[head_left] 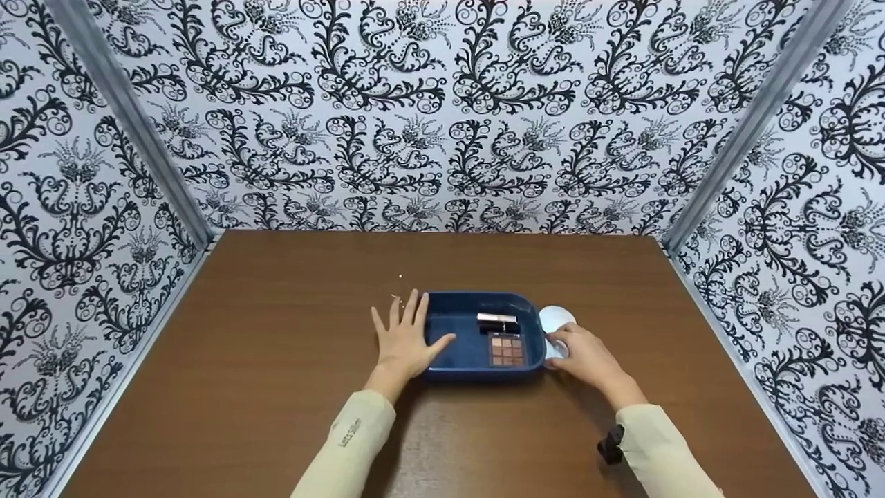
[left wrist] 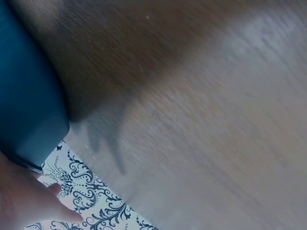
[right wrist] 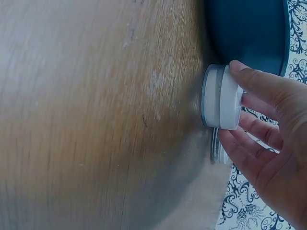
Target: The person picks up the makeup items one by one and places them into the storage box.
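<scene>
A dark blue tray (head_left: 453,349) sits on the table. Its right half holds a pink-toned lipstick-like tube (head_left: 496,318), a black tube (head_left: 499,328) and an eyeshadow palette (head_left: 507,351) of brown shades. My left hand (head_left: 403,342) rests at the tray's left rim, fingers straight and spread, thumb reaching over the inside. Just outside the right end, my right hand (head_left: 588,356) grips a round jar (right wrist: 225,98) with a white lid and clear lower wall, thumb on one side and fingers on the other. Behind it lies a second round white item (head_left: 556,317), partly hidden in the right wrist view.
Tiny shiny bits (head_left: 399,299) lie on the brown table (head_left: 276,332) just beyond my left fingertips. Patterned black-and-white walls (head_left: 442,138) enclose the back and both sides. A black device (head_left: 611,446) is strapped at my right sleeve.
</scene>
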A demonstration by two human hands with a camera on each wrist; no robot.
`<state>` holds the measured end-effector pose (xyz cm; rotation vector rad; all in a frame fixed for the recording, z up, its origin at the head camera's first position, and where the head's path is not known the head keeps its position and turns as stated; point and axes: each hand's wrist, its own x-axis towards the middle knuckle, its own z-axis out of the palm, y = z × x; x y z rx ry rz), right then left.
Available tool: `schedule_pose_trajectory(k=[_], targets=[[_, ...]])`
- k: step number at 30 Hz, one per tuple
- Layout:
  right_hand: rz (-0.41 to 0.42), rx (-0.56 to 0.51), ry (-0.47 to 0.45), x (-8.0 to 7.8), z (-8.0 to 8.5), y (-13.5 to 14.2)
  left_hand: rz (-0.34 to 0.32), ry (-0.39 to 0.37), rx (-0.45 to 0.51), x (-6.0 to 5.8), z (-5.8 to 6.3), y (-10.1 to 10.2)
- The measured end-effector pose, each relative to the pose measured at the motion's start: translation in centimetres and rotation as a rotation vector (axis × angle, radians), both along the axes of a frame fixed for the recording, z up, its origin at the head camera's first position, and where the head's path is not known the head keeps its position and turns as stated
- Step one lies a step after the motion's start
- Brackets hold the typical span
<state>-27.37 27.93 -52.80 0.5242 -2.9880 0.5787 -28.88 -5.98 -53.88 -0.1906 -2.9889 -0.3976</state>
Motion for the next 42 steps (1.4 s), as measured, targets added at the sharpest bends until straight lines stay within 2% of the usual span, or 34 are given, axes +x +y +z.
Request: schedule_pose_trajectory(k=[11, 16, 26, 34, 42], targets=[[-0.006, 0.009, 0.037, -0.3, 0.7, 0.2, -0.006, 0.018, -0.008, -0.5, 0.2, 0.0], [-0.022, -0.009, 0.032, -0.7, 1.8, 0.2, -0.008, 0.026, 0.012, -0.5, 0.4, 0.0], [-0.015, -0.015, 0.092, -1.7, 4.6, -0.1, 0.002, 0.014, 0.050, -0.4, 0.3, -0.1], [-0.025, -0.030, 0.135, -2.3, 6.8, -0.4, 0.005, 0.018, 0.037, -0.1, 0.3, -0.1], [-0.013, -0.043, 0.151, -2.5, 7.8, -2.2, -0.002, 0.018, 0.034, 0.3, 0.1, -0.1]])
